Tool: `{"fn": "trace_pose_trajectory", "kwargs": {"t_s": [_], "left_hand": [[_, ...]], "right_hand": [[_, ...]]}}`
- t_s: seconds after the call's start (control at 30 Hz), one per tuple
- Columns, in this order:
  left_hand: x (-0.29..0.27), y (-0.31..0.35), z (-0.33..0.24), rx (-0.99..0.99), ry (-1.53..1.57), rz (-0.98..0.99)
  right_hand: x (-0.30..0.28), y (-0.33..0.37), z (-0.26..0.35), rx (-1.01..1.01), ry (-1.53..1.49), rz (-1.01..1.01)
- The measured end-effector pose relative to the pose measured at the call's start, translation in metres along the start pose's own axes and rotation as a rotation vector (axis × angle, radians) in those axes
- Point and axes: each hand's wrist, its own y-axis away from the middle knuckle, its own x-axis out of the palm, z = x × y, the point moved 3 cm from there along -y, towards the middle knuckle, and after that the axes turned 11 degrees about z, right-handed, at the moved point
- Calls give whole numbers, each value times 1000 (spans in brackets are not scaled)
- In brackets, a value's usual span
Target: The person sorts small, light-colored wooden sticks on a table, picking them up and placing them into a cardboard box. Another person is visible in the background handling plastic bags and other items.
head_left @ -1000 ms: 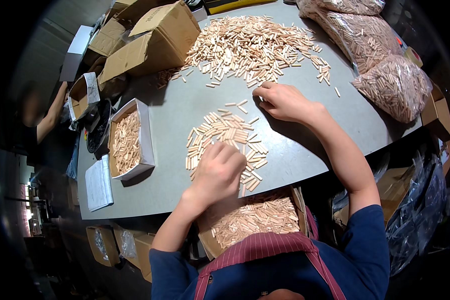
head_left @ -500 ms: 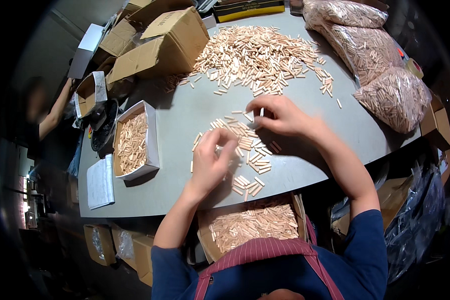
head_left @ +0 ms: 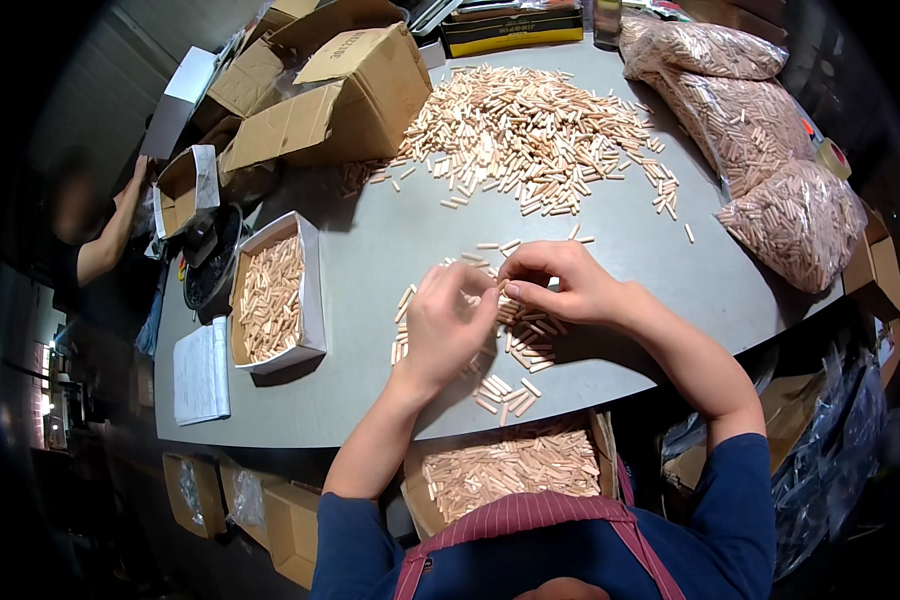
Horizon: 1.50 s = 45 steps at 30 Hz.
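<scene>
A small pile of short wooden dowels lies on the grey table in front of me. My left hand and my right hand meet over it, fingertips touching. Each hand has its fingers bent around a few dowels at the pile's top. The back of my left hand hides the dowels beneath it. An open cardboard box full of dowels sits at the table's near edge, against my apron.
A big heap of dowels covers the far middle. A white box of dowels stands at the left, papers beside it. Cardboard boxes sit far left, clear bags of dowels at the right. Another person works at the left.
My right hand has come back from the far side of the pile. My left hand has moved up from the pile's near side. The two now meet, with the dowels drawn closer together.
</scene>
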Motion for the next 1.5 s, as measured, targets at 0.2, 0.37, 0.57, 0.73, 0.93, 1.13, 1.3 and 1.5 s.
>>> {"fn": "trace_pose_trajectory", "kwargs": {"t_s": [0.2,0.37,0.57,0.73,0.93,1.13,1.3,1.5], "left_hand": [[2,3,2,80,-105,-70],[1,5,-3,84,-155,-46],[0,6,1,30,-63,-39],[-1,9,13,-187,319,22],[-5,12,20,-210,501,30],[-9,12,17,-237,432,118],[-8,10,12,-122,256,111],[-6,7,8,-76,167,161]], "right_hand": [[5,0,7,-35,113,-55],[11,2,11,-17,206,-32],[17,4,20,-118,277,-60],[17,2,25,-161,147,-123],[13,1,22,44,-187,-80],[12,0,20,-49,-15,-94],[14,1,19,-116,114,-95],[15,4,19,-141,190,-79]]}}
